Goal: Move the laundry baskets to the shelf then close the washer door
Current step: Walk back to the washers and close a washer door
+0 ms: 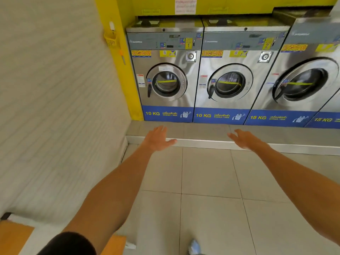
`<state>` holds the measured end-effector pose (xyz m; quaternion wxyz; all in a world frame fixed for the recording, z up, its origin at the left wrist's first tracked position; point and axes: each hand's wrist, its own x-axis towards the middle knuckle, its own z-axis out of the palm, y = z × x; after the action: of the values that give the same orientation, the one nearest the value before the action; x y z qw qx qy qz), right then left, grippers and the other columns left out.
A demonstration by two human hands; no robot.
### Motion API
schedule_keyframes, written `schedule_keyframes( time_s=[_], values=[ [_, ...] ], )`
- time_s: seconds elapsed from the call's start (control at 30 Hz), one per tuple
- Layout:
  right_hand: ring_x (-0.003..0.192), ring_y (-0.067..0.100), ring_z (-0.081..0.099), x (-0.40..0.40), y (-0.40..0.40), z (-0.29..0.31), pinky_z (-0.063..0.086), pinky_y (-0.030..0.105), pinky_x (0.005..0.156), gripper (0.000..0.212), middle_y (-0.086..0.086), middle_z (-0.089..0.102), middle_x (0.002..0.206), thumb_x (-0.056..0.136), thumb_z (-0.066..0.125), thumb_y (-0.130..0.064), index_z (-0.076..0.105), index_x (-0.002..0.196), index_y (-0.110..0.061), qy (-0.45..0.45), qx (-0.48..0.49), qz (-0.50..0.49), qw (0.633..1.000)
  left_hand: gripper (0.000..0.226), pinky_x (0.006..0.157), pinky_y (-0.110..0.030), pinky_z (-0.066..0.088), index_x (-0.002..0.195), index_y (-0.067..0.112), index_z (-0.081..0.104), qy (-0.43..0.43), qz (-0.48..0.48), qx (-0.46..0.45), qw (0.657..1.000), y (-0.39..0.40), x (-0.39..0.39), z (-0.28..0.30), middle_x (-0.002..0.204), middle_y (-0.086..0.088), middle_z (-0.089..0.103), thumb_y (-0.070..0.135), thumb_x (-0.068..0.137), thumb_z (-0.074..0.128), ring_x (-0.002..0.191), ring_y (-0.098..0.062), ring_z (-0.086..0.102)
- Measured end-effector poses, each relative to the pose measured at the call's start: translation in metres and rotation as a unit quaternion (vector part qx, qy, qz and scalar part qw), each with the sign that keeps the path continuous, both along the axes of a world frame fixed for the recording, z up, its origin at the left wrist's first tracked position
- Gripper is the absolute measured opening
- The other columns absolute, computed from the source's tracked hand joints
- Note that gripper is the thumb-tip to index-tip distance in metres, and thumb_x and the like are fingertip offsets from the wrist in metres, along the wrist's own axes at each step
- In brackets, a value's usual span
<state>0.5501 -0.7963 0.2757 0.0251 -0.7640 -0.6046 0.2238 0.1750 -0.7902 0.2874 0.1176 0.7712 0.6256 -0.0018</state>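
A row of front-loading washers filled the far side of the view, standing on a raised tiled step (184, 129) with a metal edge. The larger washer (301, 70) marked 15 KG stood at the right, a second 15 KG panel just showing past it at the frame's edge. To its left stood the middle washer (226, 70) and the left washer (165, 70), both marked 10 KG. The round doors of all three lay against their fronts; whether they were latched could not be told. A pale ribbed wall (55, 107) ran down the left side, meeting a yellow pillar (121, 57) beside the left washer. The grey tiled floor (207, 181) stretched from the step toward the camera, with nothing standing between the person and the machines. An orange surface (14, 236) showed at the lower left corner. A small yellow basket (111, 39) hung on the pillar; its contents could not be made out. No laundry baskets or shelf were in view.

Both bare arms reached forward over the floor. The left hand (158, 138) was spread, palm down, fingers straight, holding nothing. The right hand (242, 138) was likewise loose and outstretched, empty, fingers pointing toward the step.
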Motion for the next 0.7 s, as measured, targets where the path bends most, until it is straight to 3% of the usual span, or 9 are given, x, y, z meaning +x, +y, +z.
schedule_keyframes(
  time_s=[0.13, 0.23, 0.5, 0.6, 0.7],
  values=[
    [0.139, 0.039, 0.039, 0.031, 0.093, 0.016, 0.033, 0.046, 0.109, 0.069, 0.022, 0.04, 0.152, 0.1, 0.037, -0.055, 0.036, 0.149, -0.006, -0.017, 0.0, -0.001, 1.0, 0.093, 0.119, -0.049, 0.026, 0.154, 0.013, 0.027, -0.027, -0.002, 0.009, 1.0, 0.087, 0.033, 0.005, 0.162, -0.011, 0.025, 0.073, 0.086, 0.047, 0.149, -0.03, 0.023],
    [0.144, 0.039, 0.032, 0.042, 0.153, 0.019, 0.029, 0.046, 0.114, 0.073, 0.02, 0.033, 0.157, 0.1, 0.036, -0.057, 0.029, 0.154, -0.01, -0.01, -0.01, 0.003, 1.0, 0.092, 0.118, -0.048, 0.027, 0.154, 0.011, 0.027, -0.015, -0.002, 0.007, 1.0, 0.143, 0.048, 0.001, 0.162, -0.012, 0.025, 0.072, 0.088, 0.047, 0.149, -0.031, 0.023],
    [0.143, 0.038, 0.034, 0.064, 0.299, -0.009, 0.031, 0.049, 0.113, 0.075, 0.018, 0.034, 0.157, 0.098, 0.034, -0.061, 0.029, 0.155, -0.012, -0.011, -0.038, -0.003, 0.999, 0.091, 0.117, -0.05, 0.027, 0.155, 0.016, 0.027, 0.002, -0.017, -0.001, 1.0, 0.304, 0.071, -0.02, 0.163, -0.01, 0.025, 0.073, 0.087, 0.046, 0.149, -0.03, 0.022],
    [0.136, 0.038, 0.043, 0.076, 0.36, -0.021, 0.037, 0.047, 0.108, 0.07, 0.019, 0.043, 0.151, 0.097, 0.038, -0.06, 0.039, 0.148, -0.012, 0.009, -0.042, -0.029, 0.999, 0.09, 0.112, -0.05, 0.034, 0.152, 0.014, 0.032, -0.005, -0.035, -0.006, 0.999, 0.376, 0.078, -0.021, 0.158, -0.012, 0.034, 0.073, 0.086, 0.048, 0.144, -0.031, 0.032],
    [0.138, 0.039, 0.04, 0.083, 0.42, -0.019, 0.035, 0.048, 0.108, 0.07, 0.019, 0.041, 0.152, 0.099, 0.04, -0.057, 0.037, 0.149, -0.009, 0.004, -0.049, -0.04, 0.998, 0.081, 0.099, -0.045, 0.047, 0.136, 0.012, 0.047, -0.021, -0.05, 0.007, 0.999, 0.453, 0.083, -0.014, 0.136, -0.011, 0.054, 0.073, 0.084, 0.05, 0.124, -0.029, 0.051]
  ],
)
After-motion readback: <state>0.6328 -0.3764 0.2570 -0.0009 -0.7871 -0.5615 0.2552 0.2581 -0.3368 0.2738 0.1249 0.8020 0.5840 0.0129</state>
